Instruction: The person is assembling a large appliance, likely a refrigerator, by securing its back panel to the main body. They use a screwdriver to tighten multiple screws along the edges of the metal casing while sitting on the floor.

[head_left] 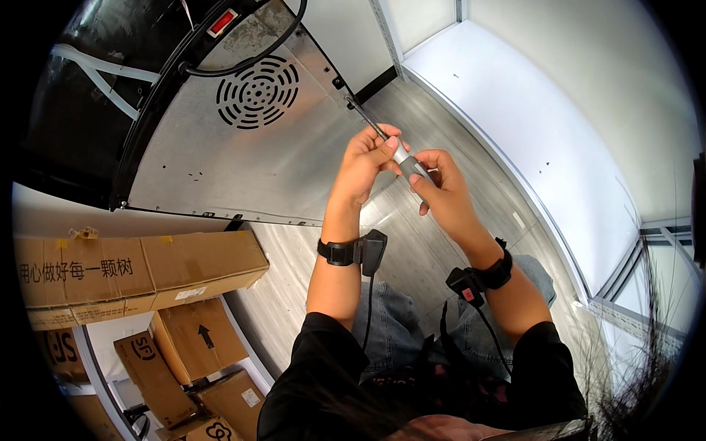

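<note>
At the middle of the head view, both hands meet on a screwdriver (390, 147). The left hand (365, 160) is curled around the thin metal shaft, thumb lying over the place where shaft meets handle; the right hand (441, 192) is wrapped narrowly around the grey handle, fingers folded over its rear end. The tool's long axis runs on a slant from the right hand at lower right, up and leftward through the left hand, to a tip that reaches the corner of a sheet-metal back panel (220, 169). The left hand is thus the nearer one to the tip, the right one sits at the far end. Whether the tip actually sits in a screw there is too small to tell.

The panel is brushed grey metal with a round vent grille (257, 92) and a black cable (243, 62) curving over its upper edge; it belongs to a large appliance lying tilted. Each wrist wears a black strap with a small device and a trailing lead. Below the forearms show jeans-clad knees. The floor (434, 110) is pale wood-grain boards, bounded by a white wall (573, 132) on the right. Cardboard boxes (140, 272) are stacked at lower left.
</note>
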`<action>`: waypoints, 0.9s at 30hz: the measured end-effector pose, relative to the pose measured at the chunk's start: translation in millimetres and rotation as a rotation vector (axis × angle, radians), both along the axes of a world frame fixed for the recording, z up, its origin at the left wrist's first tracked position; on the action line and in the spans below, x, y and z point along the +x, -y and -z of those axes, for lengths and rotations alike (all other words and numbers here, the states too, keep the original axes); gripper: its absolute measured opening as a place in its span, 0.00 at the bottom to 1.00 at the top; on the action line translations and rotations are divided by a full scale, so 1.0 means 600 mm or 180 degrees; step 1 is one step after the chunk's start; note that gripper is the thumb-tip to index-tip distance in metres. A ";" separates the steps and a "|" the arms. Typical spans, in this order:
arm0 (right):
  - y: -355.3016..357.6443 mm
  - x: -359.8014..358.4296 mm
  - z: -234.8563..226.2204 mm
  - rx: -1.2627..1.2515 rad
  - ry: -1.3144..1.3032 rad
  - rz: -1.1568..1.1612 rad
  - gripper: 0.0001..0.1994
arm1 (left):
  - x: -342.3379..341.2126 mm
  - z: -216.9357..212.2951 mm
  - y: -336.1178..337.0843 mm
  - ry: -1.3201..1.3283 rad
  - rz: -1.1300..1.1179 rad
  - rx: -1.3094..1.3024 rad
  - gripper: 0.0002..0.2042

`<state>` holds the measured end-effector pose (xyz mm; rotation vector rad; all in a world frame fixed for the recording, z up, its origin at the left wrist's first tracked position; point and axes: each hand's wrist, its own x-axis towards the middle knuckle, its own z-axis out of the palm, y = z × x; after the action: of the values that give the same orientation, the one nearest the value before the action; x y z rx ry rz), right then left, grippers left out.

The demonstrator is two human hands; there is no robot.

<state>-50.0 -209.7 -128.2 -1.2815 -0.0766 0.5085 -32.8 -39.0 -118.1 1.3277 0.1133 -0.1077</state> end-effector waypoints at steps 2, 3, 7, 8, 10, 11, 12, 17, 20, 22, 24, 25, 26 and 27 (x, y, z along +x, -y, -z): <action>-0.011 -0.004 0.025 -0.0321 0.1023 0.0416 0.17 | 0.001 -0.002 0.006 -0.0016 -0.0081 0.0106 0.09; -0.015 -0.007 0.034 -0.0484 0.1535 0.0624 0.17 | 0.001 -0.005 0.009 -0.0023 -0.0121 0.0159 0.09; -0.014 -0.013 0.013 -0.1188 0.2433 0.0773 0.17 | -0.008 -0.024 0.018 -0.0349 -0.0197 0.1031 0.09; -0.014 -0.013 0.013 -0.1263 0.2481 0.0781 0.18 | -0.009 -0.025 0.019 -0.0327 -0.0178 0.1050 0.10; -0.015 -0.013 0.015 -0.1235 0.2385 0.0761 0.19 | -0.009 -0.021 0.016 -0.0269 -0.0136 0.0896 0.10; -0.016 -0.013 0.020 -0.1130 0.2241 0.0732 0.20 | -0.008 -0.012 0.010 -0.0232 -0.0114 0.0724 0.10; -0.016 -0.012 0.022 -0.1026 0.2098 0.0703 0.20 | -0.007 -0.007 0.006 -0.0196 -0.0092 0.0552 0.10; -0.005 -0.001 0.000 0.0073 -0.0250 -0.0100 0.22 | -0.009 -0.013 0.005 -0.0222 -0.0147 0.0333 0.09; -0.014 -0.003 0.034 -0.0343 0.0756 0.0219 0.21 | -0.008 -0.018 0.017 -0.0231 -0.0253 0.0767 0.09; -0.018 -0.007 0.042 -0.0754 0.1417 0.0448 0.21 | -0.008 -0.018 0.021 -0.0274 -0.0312 0.1024 0.09; -0.021 -0.010 0.030 -0.1179 0.1776 0.0598 0.21 | -0.009 -0.014 0.017 -0.0354 -0.0352 0.1075 0.09; -0.020 -0.009 0.035 -0.0992 0.1606 0.0545 0.21 | -0.008 -0.013 0.016 -0.0326 -0.0338 0.0979 0.09; -0.018 -0.006 0.045 -0.0804 0.1436 0.0492 0.21 | -0.007 -0.012 0.013 -0.0299 -0.0324 0.0883 0.09; -0.015 -0.004 0.051 -0.0616 0.1264 0.0439 0.21 | -0.006 -0.010 0.012 -0.0274 -0.0310 0.0788 0.09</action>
<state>-52.4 -200.4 -158.7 -1.5528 -0.2742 0.1393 -36.5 -46.3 -112.1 1.5620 0.2709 -0.0698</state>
